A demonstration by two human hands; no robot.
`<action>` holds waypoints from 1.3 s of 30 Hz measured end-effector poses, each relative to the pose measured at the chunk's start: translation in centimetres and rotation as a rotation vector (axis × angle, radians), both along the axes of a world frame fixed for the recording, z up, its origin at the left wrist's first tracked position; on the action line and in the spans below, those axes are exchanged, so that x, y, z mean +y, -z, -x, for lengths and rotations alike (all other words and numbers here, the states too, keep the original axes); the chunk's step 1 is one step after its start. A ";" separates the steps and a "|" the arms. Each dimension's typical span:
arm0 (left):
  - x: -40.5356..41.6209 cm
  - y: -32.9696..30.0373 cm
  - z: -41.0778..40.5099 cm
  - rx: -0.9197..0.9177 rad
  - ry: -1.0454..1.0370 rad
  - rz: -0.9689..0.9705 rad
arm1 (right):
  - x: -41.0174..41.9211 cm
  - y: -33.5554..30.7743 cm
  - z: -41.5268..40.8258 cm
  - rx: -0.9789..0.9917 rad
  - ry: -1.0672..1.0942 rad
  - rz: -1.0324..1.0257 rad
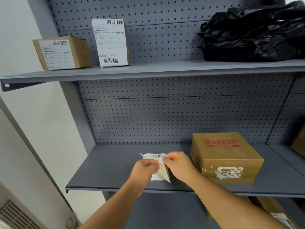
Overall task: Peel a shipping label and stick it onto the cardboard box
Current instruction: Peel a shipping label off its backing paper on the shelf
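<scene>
Over shelf (115,171) | left hand (145,167) pinched on shipping label (154,156) | right hand (177,164) pinching its peeled corner

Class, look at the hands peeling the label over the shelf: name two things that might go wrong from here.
1. The shipping label, pinched between left hand and right hand, may curl and stick to itself or tear.
2. Torn residue on the MAKEUP box could stop it sticking flat there.
</scene>
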State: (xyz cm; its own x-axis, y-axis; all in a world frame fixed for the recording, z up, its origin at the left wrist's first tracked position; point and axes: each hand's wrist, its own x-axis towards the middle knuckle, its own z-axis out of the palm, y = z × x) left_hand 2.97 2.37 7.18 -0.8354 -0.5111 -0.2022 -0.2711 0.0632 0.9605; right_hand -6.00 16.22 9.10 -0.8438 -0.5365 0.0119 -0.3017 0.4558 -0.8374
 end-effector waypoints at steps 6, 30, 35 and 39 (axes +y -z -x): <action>-0.6 0.1 0.3 -0.014 -0.041 0.036 | 0.5 -0.5 1.1 -0.052 0.113 0.038; -4.4 1.5 0.2 -0.158 -0.054 0.121 | 5.3 -6.1 6.5 0.128 0.246 -0.059; -4.6 1.9 0.2 -0.174 -0.061 0.102 | 6.6 -7.4 7.8 0.202 0.264 -0.101; -5.0 2.4 0.4 -0.198 -0.069 0.113 | 7.8 -8.1 8.5 0.252 0.294 -0.132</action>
State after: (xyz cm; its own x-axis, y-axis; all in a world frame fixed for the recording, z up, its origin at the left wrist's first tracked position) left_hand 2.53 -2.62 4.76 -0.7473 -0.5945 -0.2967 -0.4605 0.1416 0.8763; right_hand -14.49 23.97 17.24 -0.9409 -0.2833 0.1856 -0.3308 0.6518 -0.6824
